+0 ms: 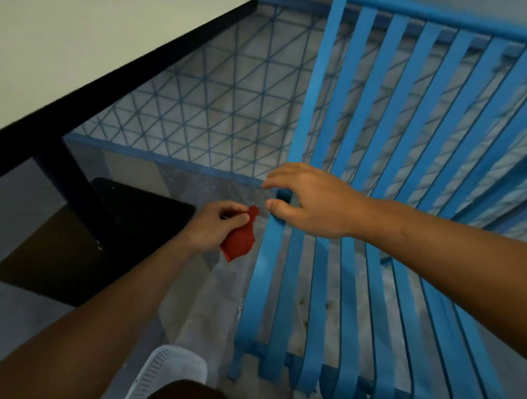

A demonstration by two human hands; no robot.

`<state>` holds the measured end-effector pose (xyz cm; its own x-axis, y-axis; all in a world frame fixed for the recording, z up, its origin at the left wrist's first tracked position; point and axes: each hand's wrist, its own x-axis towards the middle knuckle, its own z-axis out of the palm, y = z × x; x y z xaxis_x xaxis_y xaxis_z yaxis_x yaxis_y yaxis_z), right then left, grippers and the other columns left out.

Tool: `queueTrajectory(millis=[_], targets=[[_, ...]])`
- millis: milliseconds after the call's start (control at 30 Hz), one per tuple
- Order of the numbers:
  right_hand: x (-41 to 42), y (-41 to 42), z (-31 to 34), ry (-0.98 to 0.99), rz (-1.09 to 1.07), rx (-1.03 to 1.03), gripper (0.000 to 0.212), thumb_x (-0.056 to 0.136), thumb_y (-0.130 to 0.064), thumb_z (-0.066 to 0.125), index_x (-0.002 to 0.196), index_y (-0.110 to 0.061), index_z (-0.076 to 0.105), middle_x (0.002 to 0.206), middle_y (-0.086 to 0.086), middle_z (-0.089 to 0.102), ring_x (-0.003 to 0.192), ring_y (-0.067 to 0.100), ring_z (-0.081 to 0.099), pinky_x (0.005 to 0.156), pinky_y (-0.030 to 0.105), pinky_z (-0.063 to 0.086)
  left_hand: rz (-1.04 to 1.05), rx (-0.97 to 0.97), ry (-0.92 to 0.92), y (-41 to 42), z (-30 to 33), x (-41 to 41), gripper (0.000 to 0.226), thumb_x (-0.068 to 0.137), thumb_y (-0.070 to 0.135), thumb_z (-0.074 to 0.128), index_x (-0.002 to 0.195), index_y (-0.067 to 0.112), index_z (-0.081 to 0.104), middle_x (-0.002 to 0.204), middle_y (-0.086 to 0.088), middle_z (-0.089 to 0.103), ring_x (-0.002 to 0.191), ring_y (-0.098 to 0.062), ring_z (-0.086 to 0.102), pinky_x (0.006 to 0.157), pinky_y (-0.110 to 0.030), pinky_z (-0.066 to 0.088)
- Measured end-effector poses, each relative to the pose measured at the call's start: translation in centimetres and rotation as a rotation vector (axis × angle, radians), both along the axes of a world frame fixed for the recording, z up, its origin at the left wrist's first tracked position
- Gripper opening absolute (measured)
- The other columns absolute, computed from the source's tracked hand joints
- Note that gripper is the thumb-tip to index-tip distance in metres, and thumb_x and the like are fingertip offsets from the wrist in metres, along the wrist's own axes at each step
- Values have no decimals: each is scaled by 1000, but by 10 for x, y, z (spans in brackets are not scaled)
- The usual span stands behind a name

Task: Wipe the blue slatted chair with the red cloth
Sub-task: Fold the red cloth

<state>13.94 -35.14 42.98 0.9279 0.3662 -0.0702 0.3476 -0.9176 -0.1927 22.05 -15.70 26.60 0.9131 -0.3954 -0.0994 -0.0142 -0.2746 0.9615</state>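
The blue slatted chair (pixel 376 169) fills the right half of the view, its back rising to the upper right and its seat slats running down to the bottom. My left hand (pixel 215 229) pinches a small red cloth (pixel 240 240) just left of the seat's left edge, off the chair. My right hand (pixel 311 203) hovers with fingers spread and relaxed over the left rear corner of the seat, near where seat and back meet. It holds nothing.
A white table (pixel 65 51) with a dark edge stands at the upper left on a black pedestal and base plate (pixel 111 231). A blue wire-mesh panel (pixel 208 110) runs behind the chair. My white shoe (pixel 164 375) is at the bottom.
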Motion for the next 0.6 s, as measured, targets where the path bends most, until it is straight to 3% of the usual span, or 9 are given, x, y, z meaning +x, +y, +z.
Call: queueTrajectory(millis=[67,133,233,300,400,467,533,600], targets=[[-9,-1,5,-22,-38,56,49,104,-40,55,148,-20,52,152,-2,51,142,15,42,112,20,26,60,-100,17,9,24,-8,17,83,33,81,95,25,71,102,-8,74,92,-18,68,86,-36,52],[-22,-1,8,-36,-112,161,53,102,-41,59,151,-23,48,152,-3,51,138,13,46,109,20,30,91,-168,46,16,47,-20,34,69,48,83,85,26,62,89,-7,72,81,-20,68,75,-37,52],[-40,5,6,-35,-210,350,61,96,-50,66,150,-32,45,137,-8,54,111,9,61,96,29,49,71,-314,82,23,75,-38,31,75,36,83,78,26,54,73,-3,67,64,-15,62,63,-30,47],[-55,14,2,0,-216,424,72,90,-55,71,153,-37,38,135,-11,51,97,5,60,88,25,46,37,-354,99,28,91,-54,32,77,29,84,80,24,52,65,-1,64,55,-10,58,54,-23,46],[-76,34,-3,35,-178,484,88,83,-58,78,156,-39,33,140,-13,46,95,-1,48,89,22,42,-26,-346,157,41,107,-79,33,81,24,82,96,20,53,65,-2,66,51,-10,60,47,-20,48],[-86,51,-7,5,-163,495,80,82,-56,79,151,-36,43,136,-13,53,92,-5,49,88,20,43,-33,-348,206,53,111,-94,41,78,19,84,106,18,53,69,-4,68,55,-12,63,51,-21,50],[-94,67,-11,-23,-173,485,53,86,-50,78,133,-32,61,119,-13,65,90,-3,56,84,21,47,-41,-401,278,66,111,-106,50,70,7,83,110,16,53,80,-12,68,64,-18,63,57,-25,50],[-102,82,-16,-11,-212,499,31,90,-46,75,115,-29,69,99,-13,70,83,0,61,75,25,53,-51,-480,360,81,110,-116,48,68,2,66,112,14,51,99,-20,72,79,-26,67,67,-30,55]])
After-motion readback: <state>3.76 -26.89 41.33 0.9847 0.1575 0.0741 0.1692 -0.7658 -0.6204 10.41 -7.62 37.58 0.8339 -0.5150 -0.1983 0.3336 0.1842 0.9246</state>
